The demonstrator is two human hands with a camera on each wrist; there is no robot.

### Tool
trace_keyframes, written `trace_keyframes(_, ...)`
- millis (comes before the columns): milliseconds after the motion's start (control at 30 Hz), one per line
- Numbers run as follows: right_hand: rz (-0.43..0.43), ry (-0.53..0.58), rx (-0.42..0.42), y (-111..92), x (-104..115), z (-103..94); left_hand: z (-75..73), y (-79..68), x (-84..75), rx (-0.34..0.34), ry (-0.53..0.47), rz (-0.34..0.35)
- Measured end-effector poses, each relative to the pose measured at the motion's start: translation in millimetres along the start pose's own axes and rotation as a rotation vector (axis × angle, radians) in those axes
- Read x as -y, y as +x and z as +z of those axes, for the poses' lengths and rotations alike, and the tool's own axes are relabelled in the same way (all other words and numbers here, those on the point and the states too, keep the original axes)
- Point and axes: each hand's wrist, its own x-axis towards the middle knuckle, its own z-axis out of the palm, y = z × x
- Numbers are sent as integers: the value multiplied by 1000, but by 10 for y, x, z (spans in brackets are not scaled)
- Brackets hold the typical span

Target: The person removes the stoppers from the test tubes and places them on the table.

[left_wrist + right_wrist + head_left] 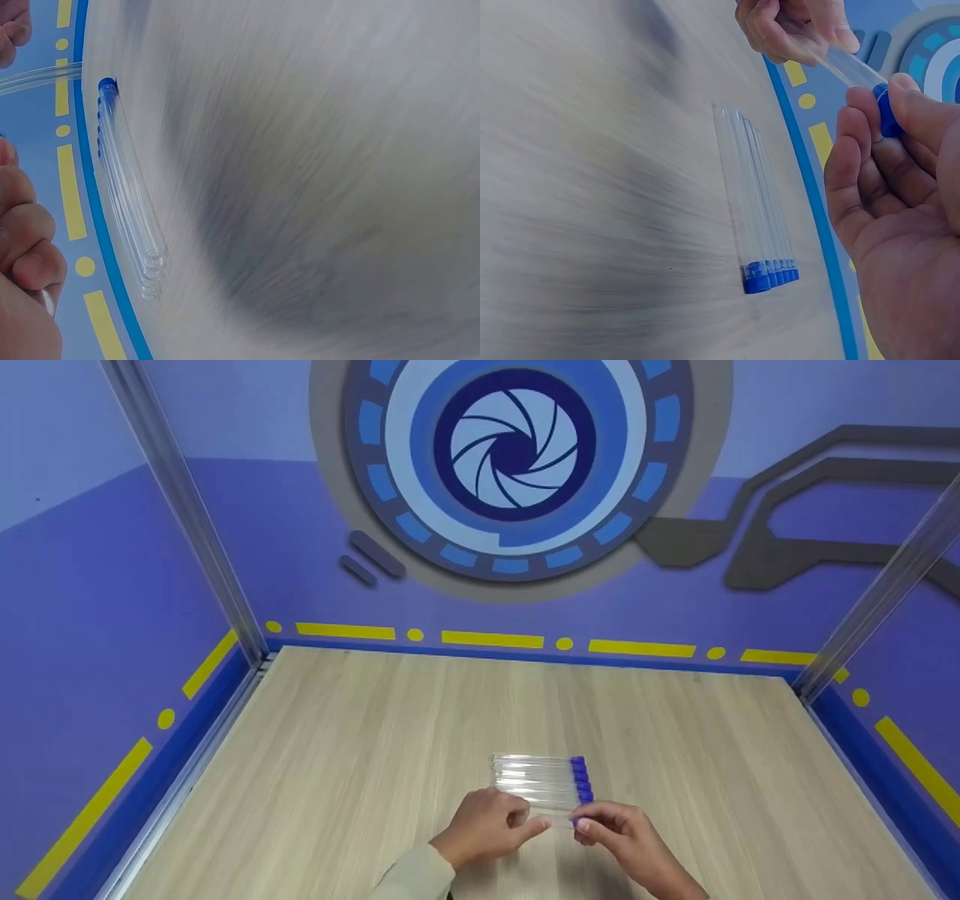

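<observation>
A clear test tube (855, 69) with a blue cap is held level between both hands, above the table. My right hand (626, 832) pinches its blue cap (887, 112) between thumb and fingers. Curled round the clear end is my left hand (487, 825), which hides much of that part. Just beyond the hands, several more capped test tubes (534, 774) lie side by side on the table, blue caps to the right. In the left wrist view this row of tubes (131, 187) lies apart from the left hand (26, 247).
The tubes lie on a wood-grain table (360, 750). Blue panels with yellow marks (491, 639) stand around its back and sides. Metal posts (187, 502) rise at the two far corners.
</observation>
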Motion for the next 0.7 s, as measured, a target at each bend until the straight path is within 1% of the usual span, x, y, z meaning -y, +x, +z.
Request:
trace_keyframes(233, 47, 48, -19, -12, 4, 2, 0, 1, -6, 10, -8, -5)
trace_keyframes(400, 80, 75, -34, -18, 7, -2, 12, 9, -7, 4, -23, 4)
trace_keyframes(500, 80, 86, -46, -22, 5, 3, 20, 11, -6, -3, -23, 9)
trace_keyframes(600, 73, 76, -64, -26, 9, 17, 29, 13, -1, -4, -21, 3)
trace_keyframes(700, 84, 39, -100, -27, 25, 41, 37, 12, 8, 1, -22, -13)
